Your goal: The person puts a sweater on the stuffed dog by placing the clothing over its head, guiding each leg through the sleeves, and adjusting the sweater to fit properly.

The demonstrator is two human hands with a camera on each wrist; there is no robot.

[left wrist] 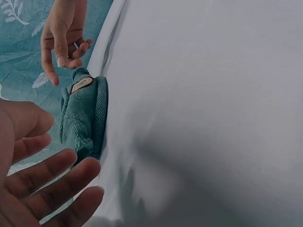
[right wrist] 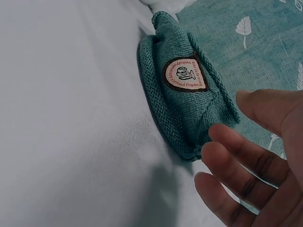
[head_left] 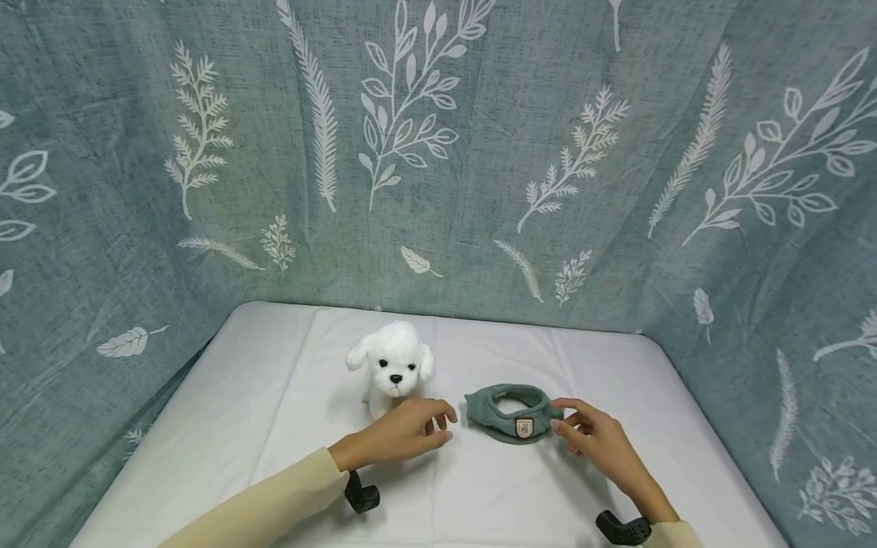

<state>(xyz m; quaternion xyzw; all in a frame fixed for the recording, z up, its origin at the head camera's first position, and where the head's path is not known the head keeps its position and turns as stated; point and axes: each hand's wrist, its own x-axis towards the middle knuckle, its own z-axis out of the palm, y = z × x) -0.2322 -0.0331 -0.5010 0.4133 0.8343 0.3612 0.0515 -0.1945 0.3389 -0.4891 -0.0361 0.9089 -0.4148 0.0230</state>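
Observation:
A small teal knitted sweater [head_left: 493, 426] lies on the white table with its round opening facing up. Its pink, dark-edged patch [right wrist: 185, 74] shows clearly in the right wrist view. My right hand [head_left: 594, 441] is at the sweater's right end, thumb and fingers spread loosely around that edge without a grip. My left hand [head_left: 404, 432] hovers left of the sweater, its fingers relaxed and pointing toward it, holding nothing. Behind the left hand stands a white plush dog [head_left: 396, 361], whose lower body is partly hidden by that hand.
The table [head_left: 329, 342] wears a white cloth with faint creases. A blue-green curtain [head_left: 452, 251] with white leaf prints surrounds its back and sides. Dark wrist cameras are strapped below both hands.

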